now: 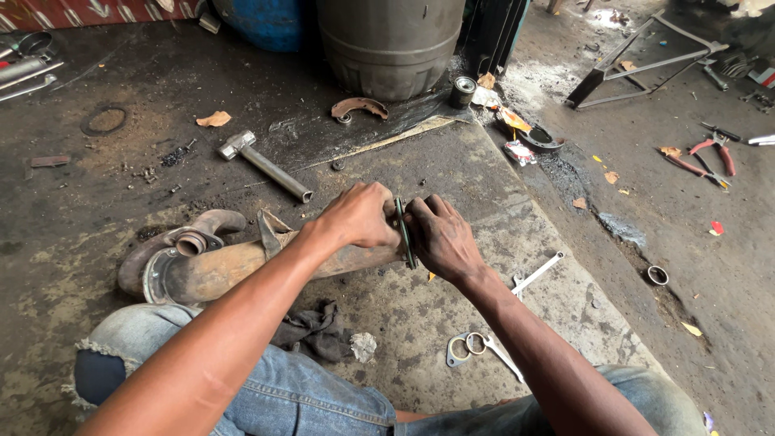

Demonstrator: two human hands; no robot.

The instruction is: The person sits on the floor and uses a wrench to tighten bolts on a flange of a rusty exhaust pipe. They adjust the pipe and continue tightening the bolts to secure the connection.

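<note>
The left hand is closed over the end of a rusty exhaust pipe, knuckles up, fingers wrapped down around the far side just behind a thin flange plate. The right hand is closed against the other face of that plate, fingers curled over its top edge, so the plate is pinched upright between the two hands. Both forearms are stretched forward from the knees, the left wrist straight, the right wrist bent slightly inward toward the pipe.

For the plate to be seated well, it is judged that it should be kept square to the pipe end, with even pressure from both sides and the pipe steadied against the floor so that it cannot roll; a tilted plate would likely bind.

The pipe lies on the concrete floor, its wide curved end to the left of the hands. Just in front of the pipe, toward the person, a dark rag is lying, and to the right of it a gasket and a spanner. Beyond the pipe a hammer is resting, and farther behind it a grey drum is standing. Red-handled pliers lie well apart to the right.
</note>
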